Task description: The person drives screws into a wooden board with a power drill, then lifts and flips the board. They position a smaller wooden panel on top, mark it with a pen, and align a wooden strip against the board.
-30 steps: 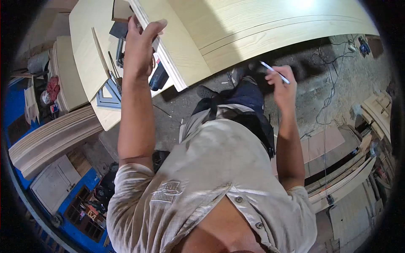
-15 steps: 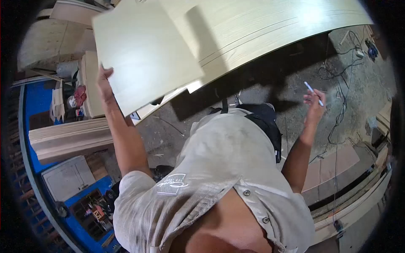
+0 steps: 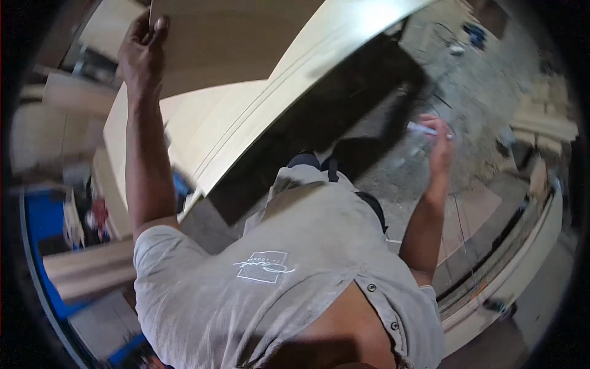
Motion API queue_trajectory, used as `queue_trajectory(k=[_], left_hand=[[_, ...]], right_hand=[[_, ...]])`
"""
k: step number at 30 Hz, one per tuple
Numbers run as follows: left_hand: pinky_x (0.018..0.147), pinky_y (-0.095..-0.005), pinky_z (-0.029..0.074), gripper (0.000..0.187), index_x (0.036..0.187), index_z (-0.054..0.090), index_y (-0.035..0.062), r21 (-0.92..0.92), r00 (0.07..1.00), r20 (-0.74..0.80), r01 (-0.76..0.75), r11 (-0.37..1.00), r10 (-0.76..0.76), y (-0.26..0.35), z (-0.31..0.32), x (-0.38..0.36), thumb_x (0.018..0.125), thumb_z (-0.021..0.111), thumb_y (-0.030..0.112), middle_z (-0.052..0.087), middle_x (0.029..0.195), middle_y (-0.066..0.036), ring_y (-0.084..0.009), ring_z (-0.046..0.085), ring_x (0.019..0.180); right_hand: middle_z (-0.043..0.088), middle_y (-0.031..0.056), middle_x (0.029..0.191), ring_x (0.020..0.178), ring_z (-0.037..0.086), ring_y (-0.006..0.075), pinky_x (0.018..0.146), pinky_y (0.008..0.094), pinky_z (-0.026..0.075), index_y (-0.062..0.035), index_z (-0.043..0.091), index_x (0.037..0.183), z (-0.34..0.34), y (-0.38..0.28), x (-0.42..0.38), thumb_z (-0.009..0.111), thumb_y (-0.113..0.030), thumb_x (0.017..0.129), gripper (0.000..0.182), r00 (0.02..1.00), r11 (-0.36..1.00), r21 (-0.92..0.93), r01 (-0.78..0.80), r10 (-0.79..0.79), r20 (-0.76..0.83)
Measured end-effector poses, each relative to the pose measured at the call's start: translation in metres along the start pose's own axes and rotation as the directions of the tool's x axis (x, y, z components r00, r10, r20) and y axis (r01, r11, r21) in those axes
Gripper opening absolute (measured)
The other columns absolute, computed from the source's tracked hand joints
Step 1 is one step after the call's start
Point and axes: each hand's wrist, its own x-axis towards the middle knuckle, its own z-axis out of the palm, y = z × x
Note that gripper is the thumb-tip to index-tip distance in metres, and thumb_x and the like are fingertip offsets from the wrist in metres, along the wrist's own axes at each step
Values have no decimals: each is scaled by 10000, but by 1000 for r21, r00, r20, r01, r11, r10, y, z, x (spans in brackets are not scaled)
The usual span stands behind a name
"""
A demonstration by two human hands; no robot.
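Observation:
My left hand (image 3: 142,54) is raised high at the upper left and grips the edge of a pale wooden board (image 3: 233,37), which is lifted and tilted above the workbench. My right hand (image 3: 437,146) is out to the right at waist height and holds a white pen (image 3: 424,130) between its fingers. Below the lifted board lies a large light plywood panel (image 3: 246,117) with pencil lines along its length. The view is blurred by motion.
Cables (image 3: 458,55) trail across the concrete floor (image 3: 479,98) at the upper right. Stacked wooden strips and boards (image 3: 528,209) lie along the right side. More timber (image 3: 86,270) and a blue frame (image 3: 37,227) are at the left.
My left hand has swung the board up and over, from flat in front of me to high at the upper left. My right hand with the pen stayed out at the right.

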Motion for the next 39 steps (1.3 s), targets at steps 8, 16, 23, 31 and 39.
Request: queue_trajectory(k=[8, 16, 23, 31, 39], left_hand=[[887, -269, 465, 383, 1257, 574, -30, -245, 970, 227, 142, 959, -85, -33, 221, 93, 920, 664, 129, 649, 1127, -91, -128, 604, 994], [886, -266, 469, 381, 1264, 562, -32, -185, 836, 427, -293, 938, 345, -32, 433, 243, 890, 634, -35, 641, 1127, -80, -141, 575, 1071], [782, -399, 518, 364, 1128, 671, 78, -83, 521, 702, -617, 783, 485, 23, 618, 359, 770, 680, 12, 701, 977, -124, -314, 654, 895], [871, -364, 416, 291, 1075, 683, 128, -97, 382, 776, -714, 693, 502, -8, 828, 487, 787, 702, 82, 711, 965, -46, -228, 639, 888], [882, -380, 439, 334, 1041, 684, 85, 82, 461, 843, -621, 779, 279, -84, 993, 640, 726, 696, -26, 704, 987, -59, -248, 629, 904]], right_hand=[[633, 63, 992, 729, 582, 121, 659, 259, 484, 12, 618, 1070, -61, 32, 41, 522, -189, 962, 248, 950, 947, 80, -312, 310, 30], [611, 81, 1067, 725, 589, 117, 627, 271, 500, -57, 565, 1247, -180, 74, 243, 676, -242, 884, 423, 955, 956, -125, -264, 242, -170], [554, 150, 1192, 887, 601, 234, 727, 338, 513, -149, 461, 1408, -232, 71, 452, 797, -365, 775, 749, 968, 927, -337, -166, 87, -235], [664, 188, 945, 922, 645, 371, 777, 402, 511, -50, 649, 1083, -274, 217, 664, 733, -158, 804, 311, 986, 979, -188, -82, 52, -158], [631, 158, 923, 851, 635, 361, 720, 421, 511, -92, 677, 1065, -308, 334, 925, 692, -157, 802, 272, 959, 909, -347, 232, -274, -77]])
